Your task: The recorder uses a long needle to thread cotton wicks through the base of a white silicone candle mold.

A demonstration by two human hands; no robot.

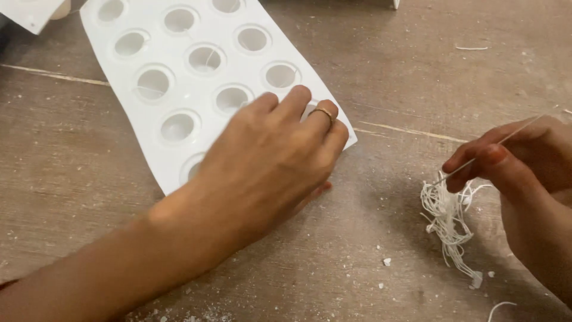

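Mould (179, 95): white tray, round wells, from centre to 11 o'clock.
Left hand (268, 161): spread flat, fingers pressing mould's near edge.
Right hand (524, 161): 3 o'clock, pinching needle (506, 140) above wicks (447, 220).
Table (357, 238): bare between hands.

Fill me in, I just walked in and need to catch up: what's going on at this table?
A person works at a brown table with bare hands. The left hand rests on the near corner of a white mould tray with round cavities. The right hand pinches a thin needle just above a tangle of white threads. White crumbs lie scattered nearby.
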